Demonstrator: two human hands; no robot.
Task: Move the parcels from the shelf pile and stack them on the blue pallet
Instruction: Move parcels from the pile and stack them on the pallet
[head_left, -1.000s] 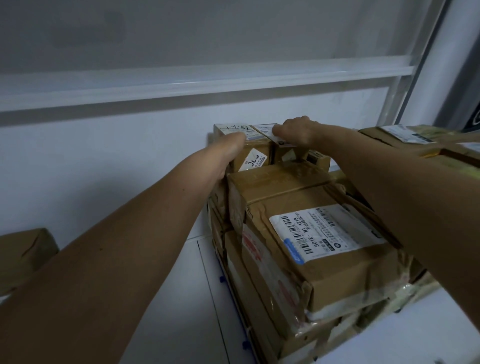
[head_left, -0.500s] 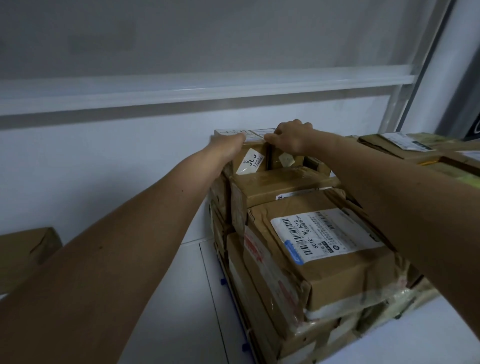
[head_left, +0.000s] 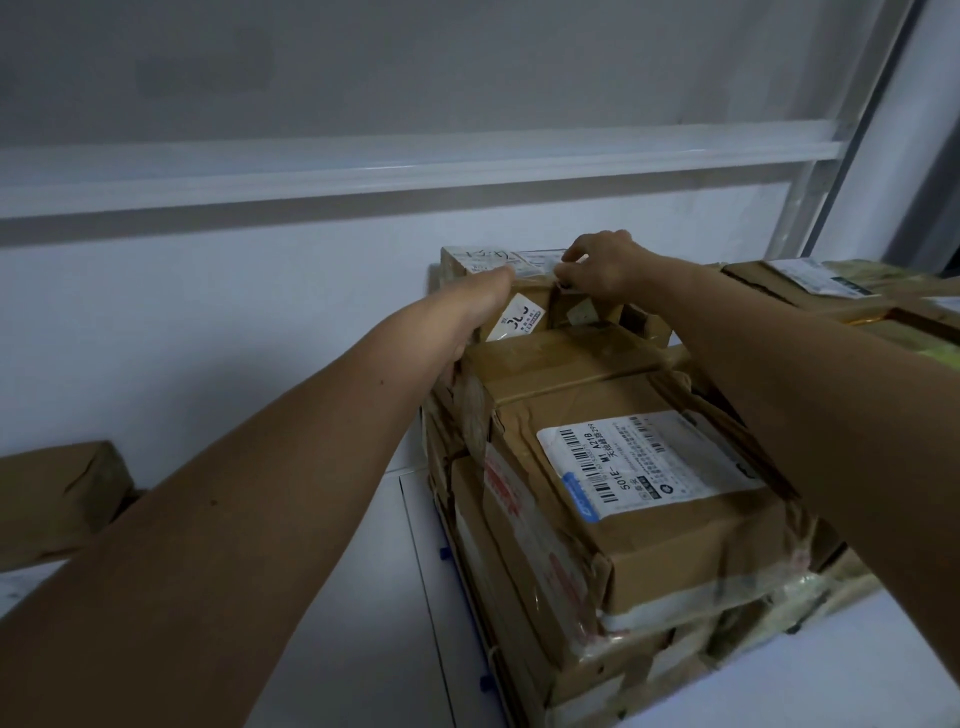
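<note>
Gripping far parcel, both grips touching

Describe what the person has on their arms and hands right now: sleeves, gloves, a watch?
Nothing worn shows. The left hand and right hand are bare, without gloves or rings; both forearms are uncovered up to the frame edge, with no sleeve, watch or band in view.

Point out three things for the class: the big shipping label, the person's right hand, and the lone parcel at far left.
Big shipping label (head_left: 644, 462): head view, label's centre.
Right hand (head_left: 602, 262): head view, back of hand.
Lone parcel (head_left: 57, 493): head view, its front face.
</note>
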